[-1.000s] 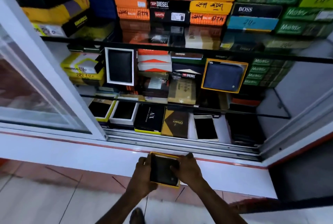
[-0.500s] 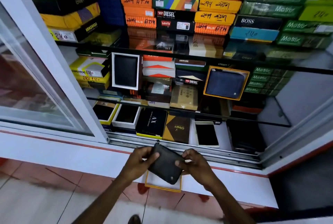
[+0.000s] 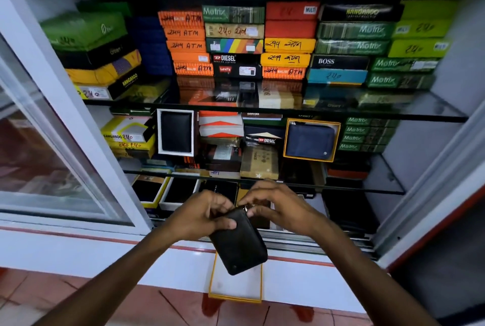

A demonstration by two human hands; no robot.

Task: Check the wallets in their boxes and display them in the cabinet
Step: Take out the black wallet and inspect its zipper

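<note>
A black zip wallet hangs tilted in front of the cabinet's lower sill. My left hand grips its upper end, thumb across the face. My right hand pinches the metal zip pull at the wallet's top corner. Beneath the wallet lies its open box, white inside with a yellow rim. Inside the cabinet, a black wallet stands displayed in a white box and a navy wallet in a yellow-rimmed box.
Glass shelves carry stacks of coloured wallet boxes. More open boxes with dark wallets sit on the bottom shelf. The sliding glass door is pushed left. Door tracks run along the sill above red floor tiles.
The wallet came out of its yellow-rimmed box and rose toward the cabinet. My right hand moved to its zip pull. The box stayed below.
</note>
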